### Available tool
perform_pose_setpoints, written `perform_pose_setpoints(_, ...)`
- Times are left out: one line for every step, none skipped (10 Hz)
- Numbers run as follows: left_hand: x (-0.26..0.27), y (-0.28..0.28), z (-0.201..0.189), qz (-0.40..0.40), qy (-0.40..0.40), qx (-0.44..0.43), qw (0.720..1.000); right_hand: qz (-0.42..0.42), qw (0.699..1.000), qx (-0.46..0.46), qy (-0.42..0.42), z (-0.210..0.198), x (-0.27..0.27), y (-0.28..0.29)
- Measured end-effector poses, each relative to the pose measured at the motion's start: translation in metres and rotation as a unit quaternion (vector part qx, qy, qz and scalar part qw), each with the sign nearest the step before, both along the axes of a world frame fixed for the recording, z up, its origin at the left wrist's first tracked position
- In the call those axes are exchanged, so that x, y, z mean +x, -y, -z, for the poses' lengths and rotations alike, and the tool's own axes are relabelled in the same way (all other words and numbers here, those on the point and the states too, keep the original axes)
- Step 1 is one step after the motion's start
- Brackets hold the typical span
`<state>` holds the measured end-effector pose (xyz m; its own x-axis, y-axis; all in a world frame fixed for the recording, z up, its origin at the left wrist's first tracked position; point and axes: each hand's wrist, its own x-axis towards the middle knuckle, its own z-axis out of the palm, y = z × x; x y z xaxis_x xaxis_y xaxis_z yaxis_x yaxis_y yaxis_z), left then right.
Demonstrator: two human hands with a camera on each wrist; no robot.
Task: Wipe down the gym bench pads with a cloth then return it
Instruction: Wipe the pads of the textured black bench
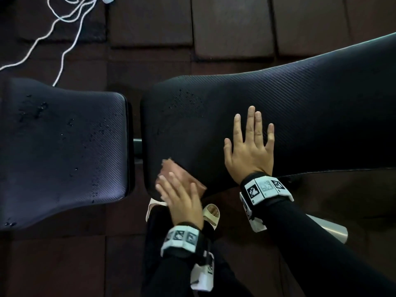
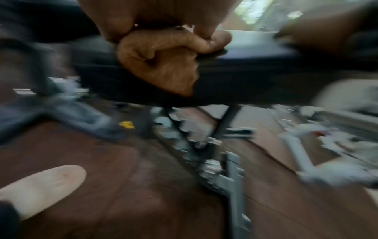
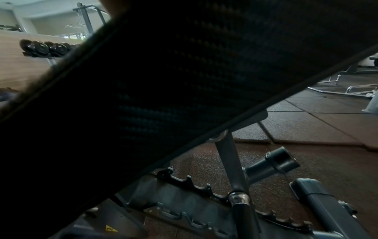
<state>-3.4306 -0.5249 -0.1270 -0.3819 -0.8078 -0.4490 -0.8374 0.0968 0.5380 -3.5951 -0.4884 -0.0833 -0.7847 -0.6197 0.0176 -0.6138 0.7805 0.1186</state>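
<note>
Cloth (image 1: 171, 174), a small brown rag, looked soft, light and limp, bunching under the left hand (image 1: 182, 200), whose fingers pressed it on the back pad's (image 1: 300, 103) near corner, by the gap to the droplet-speckled seat pad (image 1: 64, 146); it seemed best gathered in a loose fistful. The right hand (image 1: 249, 148) lay flat, fingers spread, holding nothing, on the firm, ribbed, likely slippery-when-wet black vinyl.

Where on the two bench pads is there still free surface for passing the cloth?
Free: back pad beyond the right hand, and all of the droplet-covered seat pad. Crowded: the back pad's near corner, where the left hand presses the cloth.
</note>
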Motion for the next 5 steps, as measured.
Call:
perform_pose_setpoints(-0.027,-0.020,-0.016,0.085,-0.023,0.000,0.996,-0.001,1.000,-0.005,-0.002,-0.002,0.000,0.001)
perform_pose_setpoints(-0.044,-0.001,-0.008,0.140,0.020,-0.048,0.989,0.001,1.000,-0.008,-0.003,-0.004,0.001,0.001)
perform_pose_setpoints(-0.048,0.037,0.007,0.140,0.021,-0.062,0.988,0.000,1.000,-0.006,-0.005,-0.005,0.000,0.001)
perform_pose_setpoints(-0.036,0.074,0.022,0.058,0.026,-0.036,0.997,0.000,1.000,-0.003,-0.003,-0.005,0.000,0.001)
perform_pose_setpoints(-0.019,0.082,0.026,-0.060,0.021,-0.014,0.998,0.001,1.000,-0.002,-0.009,-0.004,0.000,0.001)
